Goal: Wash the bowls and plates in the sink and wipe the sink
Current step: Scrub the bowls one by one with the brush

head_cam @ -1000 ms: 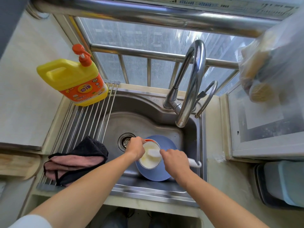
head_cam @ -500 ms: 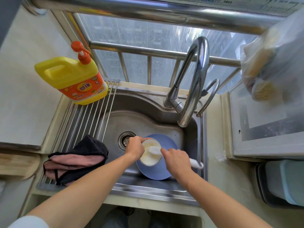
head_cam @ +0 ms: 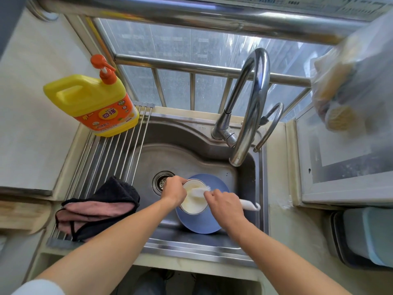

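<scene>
Left hand (head_cam: 173, 191) grips bowl (head_cam: 194, 202) rim over blue plate (head_cam: 201, 222) in sink (head_cam: 191, 154). Right hand (head_cam: 225, 204) clamped on brush (head_cam: 247, 204), scrubbing inside. Risk: soapy bowl slips, knocks plate.

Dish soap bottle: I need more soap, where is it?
In the head view the dish soap bottle stands at the upper left, on the far end of the roll-up rack left of the sink.

window (head_cam: 191, 50): daylit, steel-barred | walls (head_cam: 27, 124): pale tile | counter (head_cam: 282, 228): beige
</scene>
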Available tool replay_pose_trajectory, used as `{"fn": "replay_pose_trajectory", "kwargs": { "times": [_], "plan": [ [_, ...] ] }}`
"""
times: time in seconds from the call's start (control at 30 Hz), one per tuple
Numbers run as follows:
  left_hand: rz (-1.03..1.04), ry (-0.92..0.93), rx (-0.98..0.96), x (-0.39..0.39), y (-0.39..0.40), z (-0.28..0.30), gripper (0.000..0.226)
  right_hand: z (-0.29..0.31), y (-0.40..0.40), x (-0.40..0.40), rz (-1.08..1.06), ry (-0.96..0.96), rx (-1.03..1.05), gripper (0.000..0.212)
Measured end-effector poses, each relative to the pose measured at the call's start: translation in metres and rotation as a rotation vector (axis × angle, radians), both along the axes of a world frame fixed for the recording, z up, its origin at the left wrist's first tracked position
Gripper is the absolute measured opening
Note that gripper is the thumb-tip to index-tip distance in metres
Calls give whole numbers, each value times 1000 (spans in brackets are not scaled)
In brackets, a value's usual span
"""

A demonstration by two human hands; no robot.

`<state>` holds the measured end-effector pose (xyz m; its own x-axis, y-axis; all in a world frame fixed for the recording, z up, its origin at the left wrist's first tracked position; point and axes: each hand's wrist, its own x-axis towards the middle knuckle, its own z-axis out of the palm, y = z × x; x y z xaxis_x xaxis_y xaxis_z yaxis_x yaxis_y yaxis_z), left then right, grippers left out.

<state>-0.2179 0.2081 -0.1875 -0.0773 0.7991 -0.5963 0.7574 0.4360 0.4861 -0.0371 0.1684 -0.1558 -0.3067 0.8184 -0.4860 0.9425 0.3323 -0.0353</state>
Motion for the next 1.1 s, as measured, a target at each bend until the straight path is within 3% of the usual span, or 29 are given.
{"fn": "replay_pose_trajectory", "kwargs": {
  "times": [0.07, 0.13, 0.17, 0.23, 0.3, 0.33, 0.43, 0.47, 0.53, 0.67, 0.73, 0.77, 0.93, 1.1],
  "plan": [
    [-9, 9, 4, 1, 2, 0, 47, 3, 0, -2, 44, -38, 26, 41],
    [2, 15, 6, 3, 3, -1, 42, 9, -11, -10, -29, 57, -83, 21],
    [15, 23, 5, 4, 2, -1, 42, 9, -11, -15, -236, 156, -195, 11],
    [44, 33, -2, 3, 0, -1, 43, 7, -6, -18, -681, 398, -449, 14],
    [53, 28, -14, 1, 0, -1, 44, 2, -4, -17, -845, 517, -517, 16],
    [48, 19, -24, 0, 1, -1, 45, 3, -2, -13, -755, 462, -465, 16],
    [34, -14, -60, -3, 1, -2, 50, 11, -2, -3, -189, 46, -156, 24],
    [28, -16, -75, -5, 1, -2, 50, 13, 0, 1, -115, 21, -101, 29],
    [10, -4, -103, -8, 1, 0, 48, 15, 5, 10, -155, 169, -161, 33],
    [31, -61, -148, -14, -1, -2, 48, 27, 8, 42, -634, 651, -691, 37],
    [42, -92, -164, -16, -1, -1, 48, 37, 8, 57, -720, 631, -852, 23],
    [46, -98, -169, -15, -1, -1, 48, 36, 10, 62, -675, 570, -835, 20],
    [155, -51, -128, 2, -9, 2, 38, 24, 22, 49, -271, 192, -331, 34],
    [83, -29, -39, 17, -22, 0, 58, 35, 24, 22, 250, -15, -86, 25]
  ]
}}
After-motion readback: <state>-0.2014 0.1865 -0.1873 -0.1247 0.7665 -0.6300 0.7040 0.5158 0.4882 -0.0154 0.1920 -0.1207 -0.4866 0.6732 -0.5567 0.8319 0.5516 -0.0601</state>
